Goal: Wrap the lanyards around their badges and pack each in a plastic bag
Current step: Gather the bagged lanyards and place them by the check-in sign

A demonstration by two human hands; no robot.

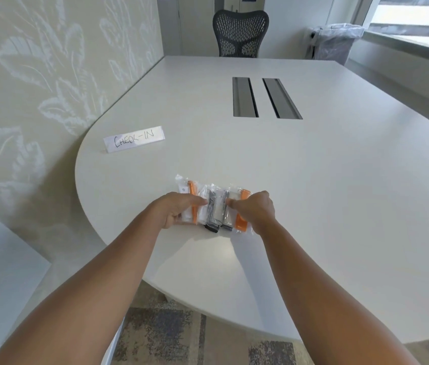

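While three bagged badges (214,206) lie side by side near the table's (313,180) near edge, orange-lanyard packs flanking a dark one, the left hand (179,209) and right hand (254,208) pinch the middle pack, probably squaring the row. A CHECK-IN sign (134,139) stands far left.

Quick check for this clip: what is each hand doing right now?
Left hand: fingers curled, pinching the clear plastic bags of orange and black wrapped lanyards on the white table.
Right hand: fingers curled, pinching the same bags.
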